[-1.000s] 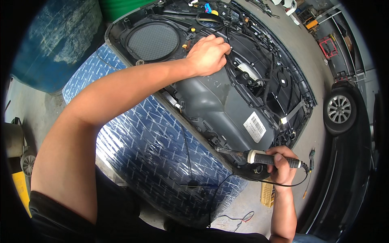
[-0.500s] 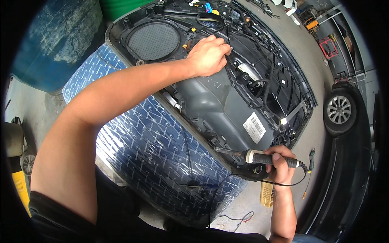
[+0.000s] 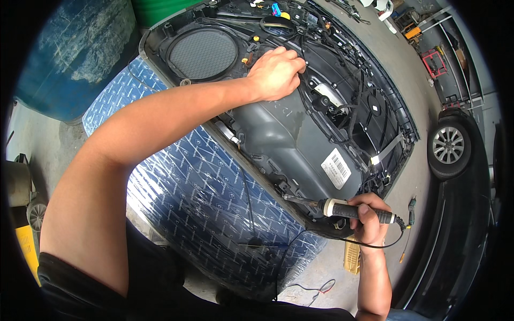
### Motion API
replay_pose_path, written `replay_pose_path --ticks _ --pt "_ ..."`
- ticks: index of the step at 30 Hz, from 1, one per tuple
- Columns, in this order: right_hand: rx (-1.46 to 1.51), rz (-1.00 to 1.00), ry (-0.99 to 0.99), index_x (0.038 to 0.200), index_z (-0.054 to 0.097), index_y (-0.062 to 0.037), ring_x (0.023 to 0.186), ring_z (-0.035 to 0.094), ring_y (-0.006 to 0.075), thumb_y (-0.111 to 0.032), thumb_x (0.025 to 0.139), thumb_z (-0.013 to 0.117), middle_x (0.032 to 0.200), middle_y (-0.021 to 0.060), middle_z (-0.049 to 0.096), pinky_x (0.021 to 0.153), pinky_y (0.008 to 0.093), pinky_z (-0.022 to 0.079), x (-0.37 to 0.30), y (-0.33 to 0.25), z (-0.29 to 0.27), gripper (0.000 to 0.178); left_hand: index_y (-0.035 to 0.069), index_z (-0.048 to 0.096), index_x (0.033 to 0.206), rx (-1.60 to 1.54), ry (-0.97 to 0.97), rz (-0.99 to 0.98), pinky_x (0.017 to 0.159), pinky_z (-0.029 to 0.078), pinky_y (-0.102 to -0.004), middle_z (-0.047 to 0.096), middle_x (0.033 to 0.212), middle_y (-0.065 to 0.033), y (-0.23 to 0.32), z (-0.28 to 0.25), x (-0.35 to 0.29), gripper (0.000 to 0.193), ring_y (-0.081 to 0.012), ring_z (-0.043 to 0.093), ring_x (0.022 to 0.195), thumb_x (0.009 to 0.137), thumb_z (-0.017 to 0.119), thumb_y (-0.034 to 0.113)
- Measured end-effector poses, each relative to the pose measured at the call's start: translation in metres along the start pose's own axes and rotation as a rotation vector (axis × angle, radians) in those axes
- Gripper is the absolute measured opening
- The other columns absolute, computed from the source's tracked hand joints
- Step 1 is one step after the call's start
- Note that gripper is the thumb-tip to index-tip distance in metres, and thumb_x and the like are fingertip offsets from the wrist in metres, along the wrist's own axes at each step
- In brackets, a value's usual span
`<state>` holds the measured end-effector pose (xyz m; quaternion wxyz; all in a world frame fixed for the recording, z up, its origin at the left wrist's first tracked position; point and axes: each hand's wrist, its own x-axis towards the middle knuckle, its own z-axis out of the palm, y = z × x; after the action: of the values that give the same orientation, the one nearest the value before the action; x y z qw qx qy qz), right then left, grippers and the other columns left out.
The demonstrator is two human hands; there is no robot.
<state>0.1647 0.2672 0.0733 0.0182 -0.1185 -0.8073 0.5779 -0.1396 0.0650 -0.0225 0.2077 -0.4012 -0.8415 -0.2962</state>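
Observation:
A soldering iron point(image 3: 350, 211) with a black handle, a pale collar and a metal tip is in my right hand point(image 3: 370, 216), the fingers wrapped round the handle. Its tip points left, at the near edge of a car door panel point(image 3: 267, 131) lying with its inner side up. Whether the tip touches the plastic I cannot tell. Farther off, my left hand point(image 3: 277, 75) lies on the panel's grey padded section, fingers curled over its far edge. A white barcode label point(image 3: 336, 168) sits on that section, and a round speaker grille point(image 3: 203, 53) is at the panel's far left.
Under the panel is a support wrapped in blue printed film point(image 3: 198, 182). The iron's black cord point(image 3: 375, 246) loops below my right hand. Blue point(image 3: 75, 53) and green point(image 3: 160, 12) drums stand at the far left. A dark car point(image 3: 455, 214) stands on the right, a yellow plastic piece point(image 3: 352, 257) on the floor.
The soldering iron's handle and cord have dipped very slightly. My left hand and the door panel stay where they were.

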Motion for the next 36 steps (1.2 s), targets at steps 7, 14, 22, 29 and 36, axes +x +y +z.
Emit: replay_pose_path --ticks 7,14,22,29,36 --pt "0.004 0.006 0.006 0.090 0.069 0.0051 0.052 0.053 0.0102 -0.020 0.083 0.058 0.075 0.0095 0.066 0.051 0.0248 0.042 0.000 -0.001 0.000 0.028 0.005 0.067 0.102 0.003 0.003 0.000 0.093 0.047 -0.0419 0.062 0.096 -0.0102 0.000 0.000 0.000 0.020 -0.0302 0.057 0.099 0.085 0.058 0.010" --pt "0.052 -0.017 0.039 0.090 0.069 0.0054 0.052 0.053 0.0108 -0.019 0.082 0.058 0.083 0.0130 0.068 0.051 0.0251 0.043 -0.002 0.003 -0.005 0.028 0.005 0.067 0.101 0.002 0.015 0.017 0.094 0.047 -0.0417 0.062 0.096 -0.0099 -0.001 0.001 0.002 0.019 -0.0303 0.057 0.099 0.085 0.058 0.010" --pt "0.006 -0.015 0.023 0.091 0.069 0.0056 0.053 0.055 0.0113 -0.019 0.081 0.058 0.081 0.0124 0.068 0.052 0.0250 0.045 -0.001 0.000 -0.002 0.029 0.005 0.068 0.101 0.003 -0.011 0.012 0.093 0.048 -0.0425 0.063 0.099 -0.0110 -0.001 -0.001 0.001 0.020 -0.0312 0.057 0.101 0.084 0.059 0.012" --pt "-0.047 -0.053 0.049 0.089 0.067 0.0069 0.048 0.050 0.0109 -0.032 0.082 0.061 0.072 0.0124 0.064 0.048 0.0251 0.040 0.004 -0.001 0.005 0.039 0.006 0.068 0.100 0.008 -0.020 0.006 0.093 0.049 -0.0430 0.063 0.100 -0.0115 -0.001 0.000 0.002 0.020 -0.0318 0.058 0.101 0.084 0.059 0.014" --pt "-0.003 -0.041 -0.004 0.090 0.070 0.0054 0.052 0.054 0.0111 -0.019 0.082 0.059 0.078 0.0112 0.068 0.051 0.0254 0.044 0.009 -0.004 0.003 0.028 0.006 0.068 0.101 0.001 -0.026 0.000 0.094 0.048 -0.0426 0.064 0.101 -0.0118 0.000 -0.002 0.002 0.021 -0.0316 0.058 0.102 0.084 0.059 0.013"
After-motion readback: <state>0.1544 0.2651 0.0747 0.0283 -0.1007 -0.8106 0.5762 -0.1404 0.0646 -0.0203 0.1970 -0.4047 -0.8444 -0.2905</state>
